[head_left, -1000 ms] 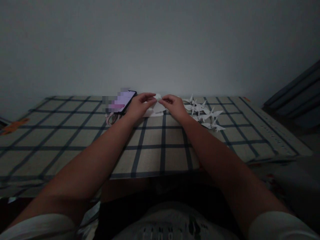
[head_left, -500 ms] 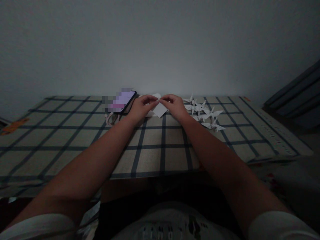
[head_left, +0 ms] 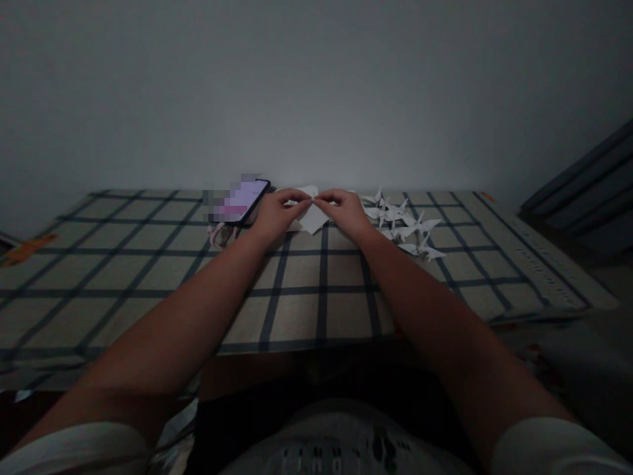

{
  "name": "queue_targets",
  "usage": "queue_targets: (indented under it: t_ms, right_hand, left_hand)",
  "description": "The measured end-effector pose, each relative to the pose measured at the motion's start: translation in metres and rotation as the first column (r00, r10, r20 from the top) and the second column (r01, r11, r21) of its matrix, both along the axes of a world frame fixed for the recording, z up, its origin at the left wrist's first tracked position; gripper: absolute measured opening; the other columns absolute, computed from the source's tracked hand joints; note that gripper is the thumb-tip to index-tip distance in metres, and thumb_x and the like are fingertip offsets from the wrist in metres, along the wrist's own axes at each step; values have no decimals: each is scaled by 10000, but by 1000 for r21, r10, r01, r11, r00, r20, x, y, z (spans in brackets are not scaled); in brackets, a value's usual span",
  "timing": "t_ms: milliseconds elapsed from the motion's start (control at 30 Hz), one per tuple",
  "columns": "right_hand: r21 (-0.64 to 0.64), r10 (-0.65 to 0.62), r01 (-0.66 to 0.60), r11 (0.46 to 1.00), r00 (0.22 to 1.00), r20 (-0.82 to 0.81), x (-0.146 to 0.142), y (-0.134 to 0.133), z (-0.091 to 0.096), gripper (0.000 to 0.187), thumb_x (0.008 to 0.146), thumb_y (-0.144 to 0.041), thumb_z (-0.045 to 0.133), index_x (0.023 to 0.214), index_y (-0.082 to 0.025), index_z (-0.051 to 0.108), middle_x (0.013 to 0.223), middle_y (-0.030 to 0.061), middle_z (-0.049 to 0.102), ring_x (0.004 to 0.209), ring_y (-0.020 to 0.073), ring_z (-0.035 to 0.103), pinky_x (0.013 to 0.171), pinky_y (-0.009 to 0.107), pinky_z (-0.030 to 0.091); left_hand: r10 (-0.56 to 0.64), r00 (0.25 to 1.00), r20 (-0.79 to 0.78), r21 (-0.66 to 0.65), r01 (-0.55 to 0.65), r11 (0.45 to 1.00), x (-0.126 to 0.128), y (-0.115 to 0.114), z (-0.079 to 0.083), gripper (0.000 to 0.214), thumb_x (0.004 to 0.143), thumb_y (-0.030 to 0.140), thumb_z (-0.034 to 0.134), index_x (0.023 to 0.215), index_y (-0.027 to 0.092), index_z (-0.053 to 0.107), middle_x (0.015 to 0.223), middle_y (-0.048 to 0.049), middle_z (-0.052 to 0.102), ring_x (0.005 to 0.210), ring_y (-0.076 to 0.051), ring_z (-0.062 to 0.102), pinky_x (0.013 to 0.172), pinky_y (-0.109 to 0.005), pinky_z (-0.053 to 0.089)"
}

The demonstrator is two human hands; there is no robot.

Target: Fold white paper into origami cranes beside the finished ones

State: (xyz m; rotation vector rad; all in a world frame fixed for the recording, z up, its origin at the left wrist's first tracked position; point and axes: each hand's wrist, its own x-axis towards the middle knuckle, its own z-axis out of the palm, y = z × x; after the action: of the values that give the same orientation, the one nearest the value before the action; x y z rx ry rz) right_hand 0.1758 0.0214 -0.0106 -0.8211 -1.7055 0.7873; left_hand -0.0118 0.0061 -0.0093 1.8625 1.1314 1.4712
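Far centre, checked table [head_left: 297, 277]: white paper [head_left: 313, 220], upper edge pinched tight by left hand [head_left: 275, 215] and right hand [head_left: 347, 212], held taut. Folded cranes [head_left: 403, 227] heaped right, set clear; phone [head_left: 243, 200] left.

Left hand [head_left: 277, 214] and right hand [head_left: 346, 212] pinch white paper [head_left: 312, 218] beside paper cranes [head_left: 403, 224].

Checked-cloth surface [head_left: 297, 277]. Along far edge: phone [head_left: 242, 200], white paper [head_left: 313, 221], paper cranes [head_left: 403, 227] toward the right. Orange scrap [head_left: 27, 249], left edge.
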Motion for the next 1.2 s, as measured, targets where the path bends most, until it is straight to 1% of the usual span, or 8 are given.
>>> queue_targets:
  t_ms: [133, 300, 433, 633, 733, 900, 1067, 1200]
  right_hand:
    - [-13, -16, 16, 1000, 1000, 23, -1, -2, 1, 193, 808, -328, 724, 881, -152, 756, 917, 62, 769, 861, 163, 685, 845, 313, 523]
    - [-12, -7, 7, 1000, 1000, 13, -2, -5, 4, 204, 813, -343, 715, 879, -153, 749, 911, 62, 761, 855, 162, 676, 847, 316, 518]
    - [-16, -12, 12, 1000, 999, 35, -1, -7, 6, 159, 821, -316, 696, 864, -166, 729, 914, 55, 750, 862, 157, 663, 859, 319, 517]
    - [37, 19, -21, 999, 998, 54, -1, -5, 3, 128, 823, -285, 673, 871, -171, 704, 902, 38, 732, 853, 143, 649, 838, 302, 516]
    - [24, 28, -29, 999, 999, 25, -3, -4, 3, 122, 822, -286, 678, 854, -169, 689, 876, 35, 717, 835, 142, 647, 827, 301, 517]
    - [-8, 20, -20, 1000, 999, -34, -4, 0, 1, 204, 815, -336, 715, 942, -177, 696, 935, 46, 726, 876, 147, 656, 853, 302, 512]
    - [-13, 16, -16, 1000, 999, 33, -2, 1, 0, 185, 843, -361, 684, 876, -181, 712, 920, 44, 738, 870, 158, 658, 869, 320, 503]
    - [9, 13, -14, 1000, 998, 56, -2, -1, 2, 154, 836, -325, 680, 861, -175, 710, 902, 46, 740, 862, 159, 657, 848, 309, 502]
  left_hand:
    - [-22, 1000, -5, 6, 22, 1000, -1, 2, -2, 249, 764, 393, 742, 872, 169, 747, 943, -62, 748, 915, -195, 672, 836, -314, 547]
    - [19, 999, -39, 65, -16, 998, 1, 0, -1, 204, 770, 360, 728, 856, 174, 736, 929, -60, 735, 894, -188, 669, 819, -308, 547]
    - [22, 997, -73, 76, -16, 997, 1, -4, 2, 197, 790, 372, 712, 866, 192, 736, 951, -59, 732, 923, -192, 661, 842, -318, 547]
    - [-19, 994, -106, 85, 28, 996, -1, -4, 2, 203, 792, 387, 712, 868, 200, 733, 954, -58, 720, 945, -196, 647, 842, -320, 540]
    - [-19, 997, -76, 74, 25, 997, 0, -2, 0, 207, 789, 388, 714, 868, 197, 728, 945, -54, 719, 911, -188, 648, 830, -317, 535]
    - [67, 997, 30, 60, -69, 996, 0, 7, -2, 246, 775, 401, 727, 888, 183, 715, 887, -46, 719, 813, -166, 645, 763, -297, 520]
    - [11, 996, 90, 7, -12, 1000, 0, 6, -1, 348, 760, 400, 754, 1043, 199, 726, 944, -50, 731, 868, -176, 665, 813, -310, 523]
    - [29, 998, 60, -42, -26, 999, 2, 0, 2, 310, 756, 456, 761, 909, 187, 761, 916, -64, 750, 883, -199, 673, 849, -328, 519]
